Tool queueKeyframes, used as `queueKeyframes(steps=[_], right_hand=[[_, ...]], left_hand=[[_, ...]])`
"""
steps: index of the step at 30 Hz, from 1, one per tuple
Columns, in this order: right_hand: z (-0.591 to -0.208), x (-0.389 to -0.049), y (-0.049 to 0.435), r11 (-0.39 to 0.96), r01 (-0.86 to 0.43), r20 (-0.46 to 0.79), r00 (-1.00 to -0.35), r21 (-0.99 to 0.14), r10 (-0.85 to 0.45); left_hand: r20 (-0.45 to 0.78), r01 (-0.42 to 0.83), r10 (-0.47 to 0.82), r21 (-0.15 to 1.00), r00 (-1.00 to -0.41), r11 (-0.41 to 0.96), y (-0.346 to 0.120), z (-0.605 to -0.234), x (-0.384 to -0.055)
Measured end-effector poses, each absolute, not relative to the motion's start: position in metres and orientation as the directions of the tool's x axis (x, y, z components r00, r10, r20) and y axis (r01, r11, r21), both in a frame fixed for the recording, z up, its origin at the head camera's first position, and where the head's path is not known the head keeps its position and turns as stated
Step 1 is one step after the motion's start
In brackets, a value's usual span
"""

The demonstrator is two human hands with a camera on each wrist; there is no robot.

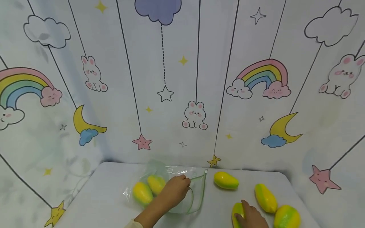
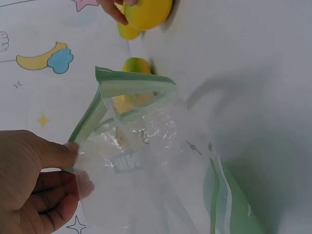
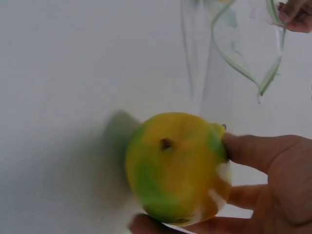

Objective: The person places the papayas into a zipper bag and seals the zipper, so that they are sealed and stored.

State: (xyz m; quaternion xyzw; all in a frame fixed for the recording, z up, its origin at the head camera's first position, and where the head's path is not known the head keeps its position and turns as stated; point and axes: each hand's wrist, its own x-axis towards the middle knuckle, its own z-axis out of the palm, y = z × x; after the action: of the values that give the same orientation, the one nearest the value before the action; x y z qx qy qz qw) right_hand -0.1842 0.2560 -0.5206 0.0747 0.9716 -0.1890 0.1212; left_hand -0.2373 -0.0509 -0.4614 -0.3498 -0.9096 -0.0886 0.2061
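A clear zip bag [image 1: 196, 198] with green edging lies on the white table, its mouth gaping toward the right. My left hand [image 1: 177, 190] pinches the bag's rim between thumb and fingers, as the left wrist view shows at the green strip [image 2: 87, 119]. Inside the bag are two yellow-green mangoes [image 1: 142, 193], at its left end. To the right, my right hand [image 1: 253, 218] grips another mango [image 1: 237, 212]. In the right wrist view the thumb and fingers are around this mango [image 3: 175, 170], with its dark stem spot facing the camera.
One loose mango [image 1: 226, 180] lies behind the right hand, beside the bag's mouth. Two more mangoes [image 1: 266, 198] rest close together at the table's right side. A patterned cloth backdrop [image 1: 171, 126] with rainbows, rabbits and stars surrounds the white table [image 1: 102, 190].
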Motion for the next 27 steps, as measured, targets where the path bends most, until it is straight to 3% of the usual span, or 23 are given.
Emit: queueKeyframes(steps=[8,16,27], right_hand=[[-0.529,-0.189,0.26,0.885,0.131,-0.278,-0.961,-0.448,0.002],[-0.531,-0.187,0.266,0.831,0.178,-0.25,-0.967,-0.526,0.049],[-0.513,-0.189,0.257,0.829,0.106,-0.144,-0.989,-0.549,0.031]], left_hand=[[0.438,0.679,0.575,0.122,-0.691,0.723,-0.057,-0.467,-0.235],[0.379,0.681,0.595,0.15,-0.709,0.717,-0.061,-0.467,-0.23],[0.409,0.674,0.572,0.167,-0.711,0.72,-0.062,-0.467,-0.233]])
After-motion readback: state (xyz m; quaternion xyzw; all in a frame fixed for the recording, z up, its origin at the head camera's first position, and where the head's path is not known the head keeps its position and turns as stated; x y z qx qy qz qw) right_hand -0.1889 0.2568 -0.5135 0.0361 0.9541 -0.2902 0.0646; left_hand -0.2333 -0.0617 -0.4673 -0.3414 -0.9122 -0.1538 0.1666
